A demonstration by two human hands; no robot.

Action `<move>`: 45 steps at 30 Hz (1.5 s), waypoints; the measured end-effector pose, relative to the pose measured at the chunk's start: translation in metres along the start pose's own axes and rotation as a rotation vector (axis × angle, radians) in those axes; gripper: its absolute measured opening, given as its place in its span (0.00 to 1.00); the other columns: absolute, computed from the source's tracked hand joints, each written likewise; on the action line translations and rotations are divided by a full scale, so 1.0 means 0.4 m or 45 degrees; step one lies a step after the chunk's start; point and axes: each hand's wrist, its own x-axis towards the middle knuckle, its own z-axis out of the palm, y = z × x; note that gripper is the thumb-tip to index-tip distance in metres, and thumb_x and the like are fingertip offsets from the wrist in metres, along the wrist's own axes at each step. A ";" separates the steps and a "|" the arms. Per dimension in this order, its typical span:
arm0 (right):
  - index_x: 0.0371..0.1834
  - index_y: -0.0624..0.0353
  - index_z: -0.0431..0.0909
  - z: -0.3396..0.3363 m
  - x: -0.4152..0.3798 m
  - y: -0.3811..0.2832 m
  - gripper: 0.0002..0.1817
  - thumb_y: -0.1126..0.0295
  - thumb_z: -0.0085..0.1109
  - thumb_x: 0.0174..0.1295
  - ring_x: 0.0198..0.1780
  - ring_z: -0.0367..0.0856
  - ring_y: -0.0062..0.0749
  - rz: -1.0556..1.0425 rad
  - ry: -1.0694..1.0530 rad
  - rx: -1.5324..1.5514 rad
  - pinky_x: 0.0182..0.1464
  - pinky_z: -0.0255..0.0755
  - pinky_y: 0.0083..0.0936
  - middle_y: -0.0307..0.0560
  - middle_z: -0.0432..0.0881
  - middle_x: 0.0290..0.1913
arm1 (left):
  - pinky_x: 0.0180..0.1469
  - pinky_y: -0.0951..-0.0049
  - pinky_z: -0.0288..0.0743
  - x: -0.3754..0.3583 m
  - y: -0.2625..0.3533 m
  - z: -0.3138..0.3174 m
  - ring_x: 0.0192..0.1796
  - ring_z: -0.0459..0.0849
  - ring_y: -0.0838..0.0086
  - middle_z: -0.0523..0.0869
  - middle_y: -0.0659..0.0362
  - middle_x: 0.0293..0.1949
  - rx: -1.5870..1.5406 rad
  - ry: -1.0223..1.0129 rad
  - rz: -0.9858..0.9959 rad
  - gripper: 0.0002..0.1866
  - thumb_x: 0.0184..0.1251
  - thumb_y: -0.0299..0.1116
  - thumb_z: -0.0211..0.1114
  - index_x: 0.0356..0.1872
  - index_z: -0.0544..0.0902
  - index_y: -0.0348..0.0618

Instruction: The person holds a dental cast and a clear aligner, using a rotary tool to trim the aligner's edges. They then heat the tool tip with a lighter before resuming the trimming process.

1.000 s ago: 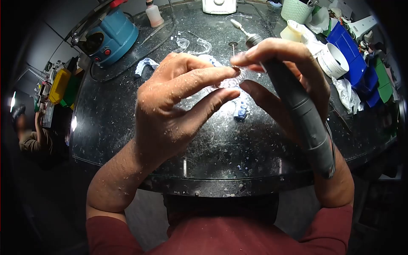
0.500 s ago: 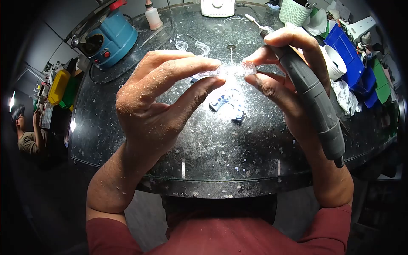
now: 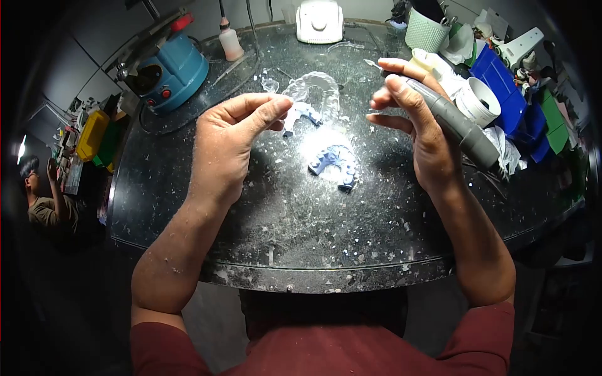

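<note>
A clear plastic dental tray (image 3: 322, 78), shaped like an arch, is pinched between the thumb and fingers of my left hand (image 3: 241, 122). Below it on the bench, partly behind my fingertips, lies a pale blue dental arch model (image 3: 304, 111). A darker blue arch model (image 3: 332, 165) rests nearer to me under the bright light. My right hand (image 3: 414, 116) has a grey rotary handpiece (image 3: 454, 121) lodged between its fingers, with the tip pointing away to the upper left. The right thumb and fingertips are off the tray.
Dust and chips cover the dark bench (image 3: 301, 232). A blue machine (image 3: 179, 72) and a pink-tinted bottle (image 3: 230, 44) stand at back left. A white device (image 3: 320, 24) is at the back. Blue bins (image 3: 511, 94) and a white tub (image 3: 480, 100) are right. Another person (image 3: 47, 200) sits far left.
My hands have moved apart. The right fingers have let go of the clear tray, which now turns upright in the left hand. The handpiece has shifted with my right hand. The pale model is uncovered.
</note>
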 end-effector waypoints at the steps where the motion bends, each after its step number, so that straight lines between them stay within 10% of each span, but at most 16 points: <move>1: 0.57 0.62 0.75 -0.012 0.007 0.005 0.18 0.62 0.54 0.71 0.43 0.83 0.24 -0.007 0.016 -0.016 0.46 0.83 0.27 0.43 0.81 0.38 | 0.48 0.77 0.74 0.007 -0.007 -0.004 0.40 0.82 0.79 0.88 0.60 0.36 -0.051 0.036 -0.063 0.09 0.67 0.32 0.67 0.42 0.87 0.37; 13: 0.52 0.58 0.82 -0.019 0.009 -0.002 0.17 0.58 0.59 0.69 0.39 0.80 0.15 0.144 0.042 -0.010 0.37 0.80 0.17 0.41 0.83 0.46 | 0.44 0.81 0.69 0.021 -0.032 -0.014 0.36 0.76 0.83 0.85 0.64 0.33 0.084 -0.022 -0.172 0.09 0.69 0.33 0.64 0.39 0.86 0.37; 19: 0.23 0.55 0.77 -0.058 0.023 -0.095 0.19 0.50 0.62 0.59 0.11 0.65 0.18 0.724 -0.112 -0.165 0.11 0.56 0.17 0.41 0.79 0.20 | 0.39 0.72 0.74 0.007 -0.010 -0.005 0.32 0.82 0.72 0.86 0.57 0.30 0.985 -0.041 -0.229 0.11 0.65 0.32 0.63 0.30 0.84 0.33; 24: 0.21 0.57 0.77 -0.097 -0.007 -0.131 0.22 0.49 0.58 0.63 0.15 0.69 0.20 1.017 -0.807 -0.243 0.19 0.61 0.21 0.37 0.74 0.16 | 0.61 0.60 0.70 -0.027 0.063 0.095 0.56 0.77 0.55 0.78 0.50 0.55 0.945 0.013 0.942 0.29 0.57 0.36 0.71 0.60 0.73 0.43; 26: 0.22 0.60 0.78 -0.071 -0.039 -0.213 0.24 0.51 0.53 0.68 0.17 0.71 0.20 0.948 -1.106 -0.244 0.19 0.62 0.21 0.38 0.74 0.17 | 0.61 0.57 0.67 -0.061 0.094 0.162 0.56 0.75 0.53 0.77 0.48 0.50 0.927 -0.245 1.037 0.27 0.56 0.31 0.70 0.57 0.70 0.39; 28: 0.25 0.62 0.80 -0.062 -0.103 -0.262 0.27 0.50 0.49 0.72 0.17 0.69 0.18 1.000 -0.617 -0.187 0.20 0.62 0.19 0.37 0.73 0.17 | 0.56 0.57 0.68 -0.085 0.073 0.204 0.53 0.75 0.51 0.76 0.48 0.44 0.516 -0.457 0.783 0.21 0.57 0.27 0.67 0.51 0.71 0.39; 30: 0.29 0.63 0.80 -0.148 -0.066 -0.254 0.30 0.45 0.47 0.72 0.18 0.69 0.15 1.018 -0.811 0.234 0.21 0.64 0.17 0.36 0.73 0.18 | 0.39 0.68 0.70 -0.114 0.078 0.250 0.36 0.76 0.69 0.74 0.57 0.31 0.046 -0.552 0.336 0.11 0.66 0.30 0.65 0.43 0.73 0.43; 31: 0.33 0.64 0.79 -0.156 -0.087 -0.251 0.35 0.38 0.43 0.71 0.18 0.69 0.13 0.566 -0.552 -0.142 0.22 0.65 0.15 0.36 0.74 0.17 | 0.34 0.71 0.68 -0.115 0.082 0.269 0.32 0.75 0.74 0.74 0.61 0.29 -0.256 -0.635 0.114 0.09 0.68 0.32 0.65 0.41 0.73 0.44; 34: 0.58 0.72 0.71 -0.052 -0.083 -0.176 0.37 0.41 0.39 0.73 0.47 0.83 0.34 0.139 -0.553 -0.099 0.52 0.76 0.30 0.58 0.83 0.46 | 0.19 0.78 0.53 -0.120 0.043 0.297 0.16 0.65 0.82 0.68 0.67 0.17 -0.864 -0.827 -0.634 0.12 0.66 0.38 0.67 0.30 0.74 0.45; 35: 0.63 0.75 0.66 -0.047 -0.091 -0.148 0.37 0.45 0.41 0.73 0.61 0.76 0.45 0.331 -0.771 0.246 0.65 0.68 0.38 0.65 0.75 0.58 | 0.19 0.79 0.53 -0.122 0.041 0.288 0.16 0.65 0.82 0.68 0.67 0.16 -0.891 -0.895 -0.617 0.11 0.65 0.37 0.66 0.29 0.74 0.45; 41: 0.56 0.72 0.72 -0.035 -0.105 -0.040 0.27 0.56 0.56 0.67 0.57 0.80 0.51 0.453 -1.049 0.910 0.77 0.37 0.58 0.63 0.80 0.52 | 0.18 0.80 0.55 -0.141 -0.005 0.238 0.16 0.66 0.84 0.67 0.68 0.15 -1.374 -1.437 -0.794 0.09 0.64 0.37 0.63 0.29 0.75 0.46; 45: 0.47 0.71 0.76 -0.029 -0.103 -0.078 0.20 0.59 0.54 0.70 0.55 0.81 0.47 0.187 -0.668 0.315 0.70 0.61 0.47 0.55 0.81 0.49 | 0.19 0.80 0.57 -0.142 0.022 0.251 0.17 0.67 0.84 0.70 0.69 0.19 -1.039 -0.798 -0.653 0.09 0.64 0.37 0.63 0.31 0.73 0.47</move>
